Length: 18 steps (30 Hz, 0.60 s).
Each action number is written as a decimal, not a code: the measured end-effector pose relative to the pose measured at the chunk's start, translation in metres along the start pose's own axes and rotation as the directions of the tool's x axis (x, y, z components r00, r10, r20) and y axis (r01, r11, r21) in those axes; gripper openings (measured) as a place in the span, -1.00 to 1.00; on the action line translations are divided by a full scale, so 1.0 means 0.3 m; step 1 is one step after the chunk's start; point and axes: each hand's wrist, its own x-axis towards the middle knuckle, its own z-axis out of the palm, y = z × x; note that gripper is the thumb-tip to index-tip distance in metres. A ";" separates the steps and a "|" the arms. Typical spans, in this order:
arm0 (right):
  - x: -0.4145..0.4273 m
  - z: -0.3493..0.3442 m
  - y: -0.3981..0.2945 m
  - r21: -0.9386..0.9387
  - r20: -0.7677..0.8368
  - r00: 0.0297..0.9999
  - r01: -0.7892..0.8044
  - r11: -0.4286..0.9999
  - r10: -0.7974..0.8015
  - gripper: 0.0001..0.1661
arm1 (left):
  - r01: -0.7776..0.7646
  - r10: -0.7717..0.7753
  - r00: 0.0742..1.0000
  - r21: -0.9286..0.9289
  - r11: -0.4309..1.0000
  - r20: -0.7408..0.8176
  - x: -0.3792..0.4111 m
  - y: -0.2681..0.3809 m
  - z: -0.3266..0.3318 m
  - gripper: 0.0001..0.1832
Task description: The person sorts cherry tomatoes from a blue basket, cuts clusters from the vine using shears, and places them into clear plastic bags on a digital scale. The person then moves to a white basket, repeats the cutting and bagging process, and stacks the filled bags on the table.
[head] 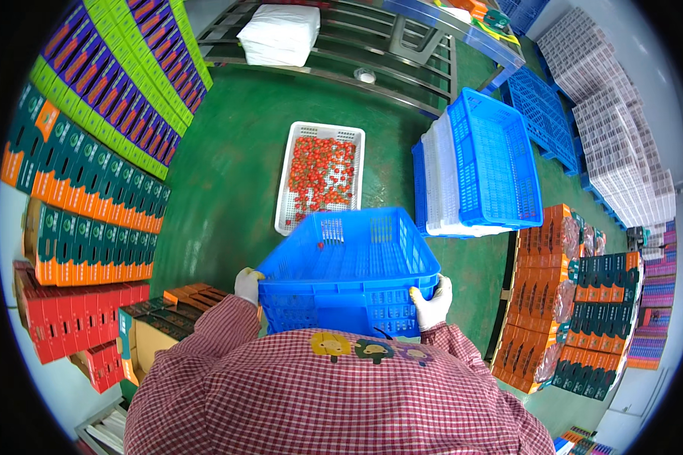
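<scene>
A blue plastic crate [341,287] is held tilted close against my body, with one small red fruit [320,245] inside it. My left hand [248,284], in a white glove, grips the crate's left rim. The right rim is held by my right hand [432,301], gloved in white too, with the thumb on the near side. Beyond the crate, a white plastic crate [282,210] on the green floor holds many small red tomatoes [321,170]; the blue crate hides its near right corner.
Stacked blue and white crates [495,165] stand at the right. Folded cartons [102,170] line the left, and more cartons [540,301] stand at the right. A metal rack [341,45] with a white bundle [282,34] lies ahead, beside a metal table [461,28] and blue pallets [540,114].
</scene>
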 end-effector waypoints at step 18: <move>0.844 -0.796 -0.445 -0.172 0.329 0.458 0.889 0.425 -0.826 0.19 | 0.019 0.016 0.977 -0.160 0.987 0.213 -0.349 0.401 0.938 -0.75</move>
